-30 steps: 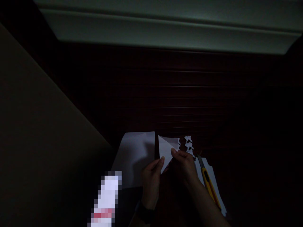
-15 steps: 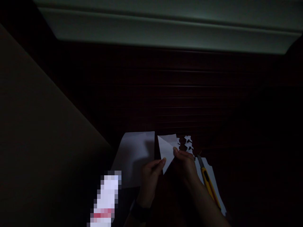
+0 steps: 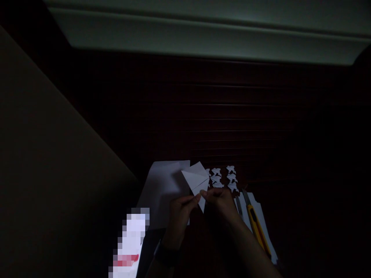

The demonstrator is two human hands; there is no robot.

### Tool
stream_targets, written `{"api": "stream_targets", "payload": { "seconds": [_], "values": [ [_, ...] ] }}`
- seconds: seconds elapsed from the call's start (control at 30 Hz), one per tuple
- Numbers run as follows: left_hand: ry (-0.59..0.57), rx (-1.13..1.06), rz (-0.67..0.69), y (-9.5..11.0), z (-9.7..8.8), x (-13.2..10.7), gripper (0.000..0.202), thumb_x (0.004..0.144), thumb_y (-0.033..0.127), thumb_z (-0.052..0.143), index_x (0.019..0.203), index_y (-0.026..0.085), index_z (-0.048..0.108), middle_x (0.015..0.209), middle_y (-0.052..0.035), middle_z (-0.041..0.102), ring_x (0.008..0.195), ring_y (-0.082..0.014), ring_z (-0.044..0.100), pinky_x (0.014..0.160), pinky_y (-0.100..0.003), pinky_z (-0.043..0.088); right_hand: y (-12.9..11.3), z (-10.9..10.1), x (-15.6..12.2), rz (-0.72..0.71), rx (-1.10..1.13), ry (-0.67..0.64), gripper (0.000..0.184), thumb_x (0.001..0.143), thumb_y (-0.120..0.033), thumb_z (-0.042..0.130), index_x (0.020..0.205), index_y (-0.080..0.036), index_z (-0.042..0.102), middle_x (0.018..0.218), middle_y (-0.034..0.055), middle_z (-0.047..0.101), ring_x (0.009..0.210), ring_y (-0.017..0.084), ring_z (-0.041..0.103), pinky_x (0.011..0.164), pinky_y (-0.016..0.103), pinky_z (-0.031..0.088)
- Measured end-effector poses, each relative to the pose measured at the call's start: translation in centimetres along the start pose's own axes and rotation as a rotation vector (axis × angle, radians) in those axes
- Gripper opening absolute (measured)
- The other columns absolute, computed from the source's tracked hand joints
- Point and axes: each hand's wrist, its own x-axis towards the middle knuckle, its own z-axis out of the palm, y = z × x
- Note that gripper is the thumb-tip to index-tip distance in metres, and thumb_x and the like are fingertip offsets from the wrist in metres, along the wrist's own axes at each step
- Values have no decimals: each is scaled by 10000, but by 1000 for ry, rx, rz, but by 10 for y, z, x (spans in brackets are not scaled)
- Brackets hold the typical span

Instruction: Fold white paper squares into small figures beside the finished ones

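A folded piece of white paper is held up between my two hands, its point directed down and a crease line running across it. My left hand pinches its lower left edge between thumb and fingers. With thumb and fingers, my right hand grips the lower right edge, close to the left fingertips. Behind and right of it lie small folded paper figures, with another column of such paper figures farther right. Larger white sheets lie to the left, partly shaded.
A yellow utility knife rests on white paper at the right, beside a thin grey object. A bright pixelated item is at lower left. The surface is dark, slatted wood.
The folded paper has turned and shifted slightly left. My right hand has moved down and left, closer to my left hand. More of the small paper figures are visible.
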Motion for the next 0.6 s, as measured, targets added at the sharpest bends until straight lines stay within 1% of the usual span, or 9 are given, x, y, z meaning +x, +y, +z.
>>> {"api": "stream_targets", "payload": {
  "seconds": [0.07,0.17,0.23,0.33,0.43,0.5,0.6],
  "values": [
    [10,-4,5,-4,1,0,326,627,447,661,539,133,647,477,9,544,436,-89,428,425,-192,298,3,-2,2,47,23,-16,317,634,-381,695,490,-120,588,412,-26,489,371,61,370,384,196,257],
    [17,12,28,-12,2,2,338,637,459,646,533,138,637,471,7,550,433,-102,458,424,-200,314,6,-4,4,86,51,-51,327,642,-380,688,480,-116,583,400,-19,493,359,60,369,377,195,242],
    [30,28,38,-16,2,4,339,631,461,649,521,141,633,466,8,555,435,-107,470,426,-204,324,6,-4,3,93,45,-69,326,648,-386,681,494,-113,590,416,-8,515,371,65,390,386,194,256],
    [97,32,71,-17,0,6,303,615,436,669,547,141,653,488,11,577,453,-106,481,429,-198,330,3,-2,1,122,-11,-125,338,644,-409,677,512,-106,605,445,7,539,392,69,414,403,192,284],
    [156,48,116,-17,-3,7,276,626,408,674,577,137,668,506,6,591,475,-108,495,440,-193,349,2,0,0,111,-67,-186,351,654,-420,667,521,-99,618,479,24,568,427,77,448,440,196,325],
    [162,63,137,-17,-3,7,268,648,396,662,595,134,677,525,-5,613,494,-117,519,459,-195,375,2,0,-1,103,-88,-205,333,652,-415,672,554,-99,638,507,33,590,451,85,473,462,200,344],
    [130,63,168,-15,0,5,274,708,391,610,656,138,701,575,-25,658,529,-136,564,502,-207,414,2,0,-1,95,-112,-240,307,635,-396,693,573,-98,654,524,40,607,480,98,506,487,206,360]
  ]
}}
